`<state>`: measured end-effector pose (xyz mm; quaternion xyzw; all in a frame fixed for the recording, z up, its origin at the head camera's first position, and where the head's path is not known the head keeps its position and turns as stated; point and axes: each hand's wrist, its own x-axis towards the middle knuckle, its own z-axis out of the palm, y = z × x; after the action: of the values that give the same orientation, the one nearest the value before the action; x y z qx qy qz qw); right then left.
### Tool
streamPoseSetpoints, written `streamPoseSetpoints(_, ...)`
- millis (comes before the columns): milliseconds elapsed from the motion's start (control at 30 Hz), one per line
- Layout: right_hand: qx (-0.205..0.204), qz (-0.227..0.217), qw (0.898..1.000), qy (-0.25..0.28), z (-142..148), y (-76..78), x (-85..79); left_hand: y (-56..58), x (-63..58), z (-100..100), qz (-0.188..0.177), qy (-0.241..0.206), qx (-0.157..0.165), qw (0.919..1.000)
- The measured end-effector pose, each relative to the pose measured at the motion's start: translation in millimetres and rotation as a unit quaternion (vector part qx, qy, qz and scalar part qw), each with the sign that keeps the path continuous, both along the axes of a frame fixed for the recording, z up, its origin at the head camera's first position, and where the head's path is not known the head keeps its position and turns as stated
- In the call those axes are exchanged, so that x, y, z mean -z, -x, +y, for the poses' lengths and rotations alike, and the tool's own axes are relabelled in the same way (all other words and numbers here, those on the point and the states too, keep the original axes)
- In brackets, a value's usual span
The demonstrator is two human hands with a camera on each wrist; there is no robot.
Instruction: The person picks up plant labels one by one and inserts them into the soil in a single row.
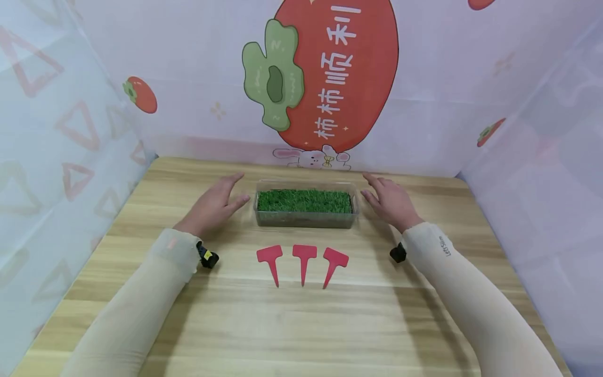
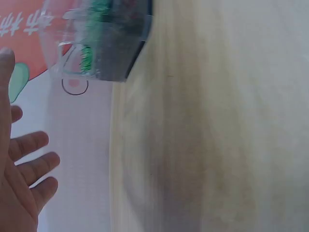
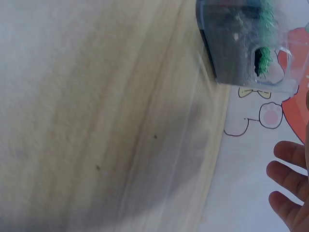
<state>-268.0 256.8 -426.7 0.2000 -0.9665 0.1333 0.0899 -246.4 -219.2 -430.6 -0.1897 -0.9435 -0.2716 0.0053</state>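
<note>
A clear plastic box with green artificial grass inside stands toward the back of the wooden table. To its left, my left hand is held with fingers extended, apart from the box and holding nothing. My right hand mirrors it on the right side, also empty with its fingers spread. In the wrist views, a cut-out handle shows in each end wall of the box. In front of the box lie three red T-shaped plant labels, the left label, the middle label and the right label, points toward me.
The wooden table reaches back to a printed cloth wall with a large persimmon picture. More cloth hangs along the left and right sides. A small black camera is strapped to the left wrist, another camera to the right.
</note>
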Motion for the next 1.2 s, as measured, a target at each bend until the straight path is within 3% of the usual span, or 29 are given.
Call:
streamPoseSetpoints(100,-0.005,-0.006,1.0,0.006,-1.2,-2.1,0.6,-1.1,0.0,4.0,0.0,-0.001,0.015,0.9999)
streamPoseSetpoints(433,-0.031,-0.024,0.998,0.049,-11.3,-11.5,1.7,-8.0,-0.5,15.5,-0.016,-0.038,0.019,0.999)
streamPoseSetpoints(633,-0.019,-0.077,0.994,0.071,-17.0,-16.7,3.6,-7.2,0.3,20.7,-0.001,-0.024,0.038,0.999)
streamPoseSetpoints(800,-0.019,-0.113,0.99,0.079,-19.2,-19.7,4.6,-7.2,1.5,24.1,-0.014,-0.016,0.038,0.9991)
streamPoseSetpoints(1033,-0.035,-0.124,0.989,0.07,-23.5,-18.9,8.3,-7.3,5.7,28.1,-0.029,0.022,0.044,0.9984)
streamPoseSetpoints(1200,-0.033,-0.138,0.986,0.084,-28.0,-19.5,11.6,-7.7,6.2,30.7,-0.048,0.024,0.047,0.9974)
